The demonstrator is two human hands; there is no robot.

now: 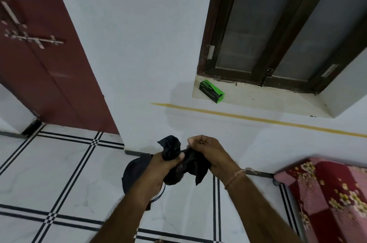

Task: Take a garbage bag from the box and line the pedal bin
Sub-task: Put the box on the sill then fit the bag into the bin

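Observation:
A crumpled black garbage bag (174, 149) is held between both hands in the lower middle of the head view. My left hand (158, 171) grips its lower bunched part, thumb on top. My right hand (206, 151) pinches the bag's upper right part with closed fingers. A dark pedal bin (134, 171) stands on the floor by the wall, mostly hidden behind my left hand and forearm. The green and black garbage bag box (211, 91) lies on the window sill, up and to the right of my hands.
A white wall with a yellow stripe (258, 118) faces me. A dark red door (49, 59) is at the left, a dark-framed window (278, 34) at the upper right. A red floral bed cover (327, 193) fills the lower right. White floor tiles (59, 173) have black lines.

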